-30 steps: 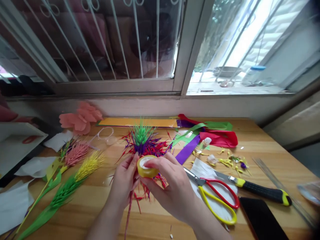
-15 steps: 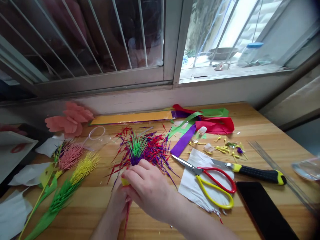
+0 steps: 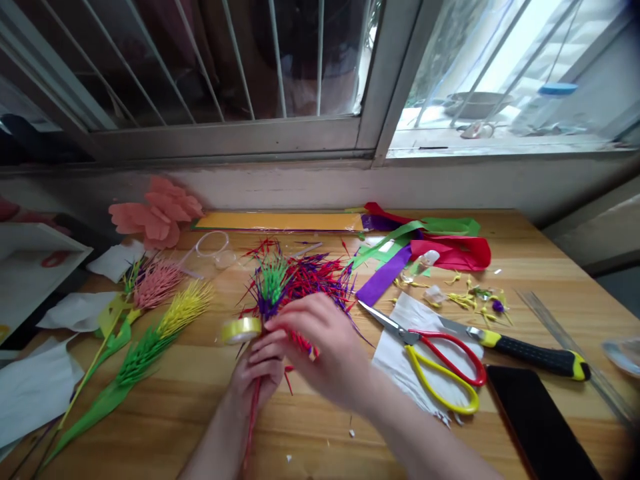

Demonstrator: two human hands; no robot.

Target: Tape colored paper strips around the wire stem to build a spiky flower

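While the spiky flower (image 3: 295, 280) stands over the worktop (image 3: 190, 393), the left hand (image 3: 257, 373) grips its red stem (image 3: 251, 420). Crossing above, the right hand (image 3: 320, 347) pinches near the tape (image 3: 240, 329), scissors (image 3: 425, 360) just beside.
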